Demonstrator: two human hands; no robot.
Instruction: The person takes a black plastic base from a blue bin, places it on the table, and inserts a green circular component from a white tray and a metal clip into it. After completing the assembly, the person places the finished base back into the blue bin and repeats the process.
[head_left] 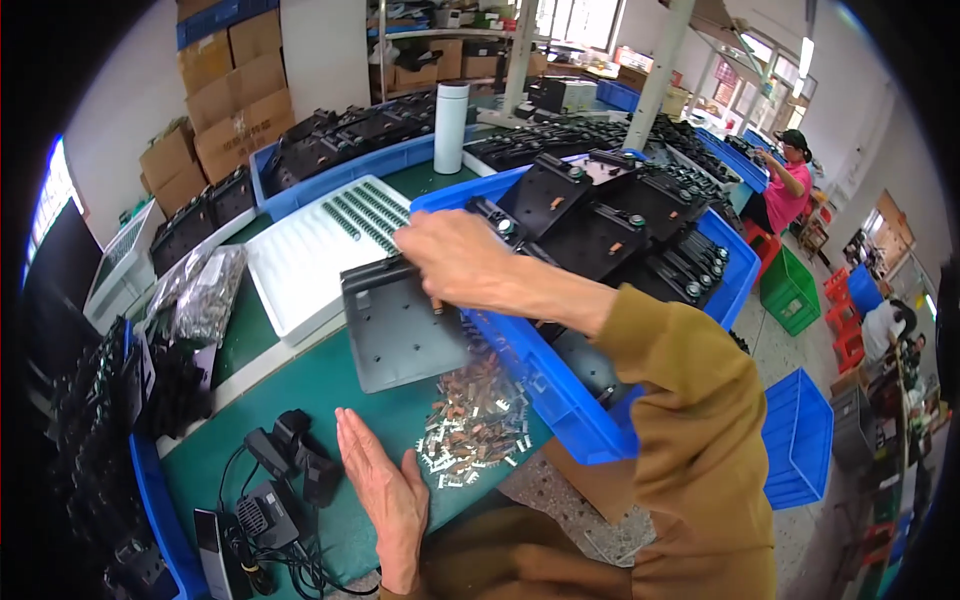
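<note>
Head view: your right hand (455, 258) grips the top edge of a flat black plastic panel (400, 325), fingers curled over it, holding it tilted above the green table (330, 380). Your left hand (385, 495) lies flat and open on the table, fingers together. Just right of that hand sits a pile of small metal clips (475, 420). Beyond your right hand stands a blue bin (560, 400) of black parts.
</note>
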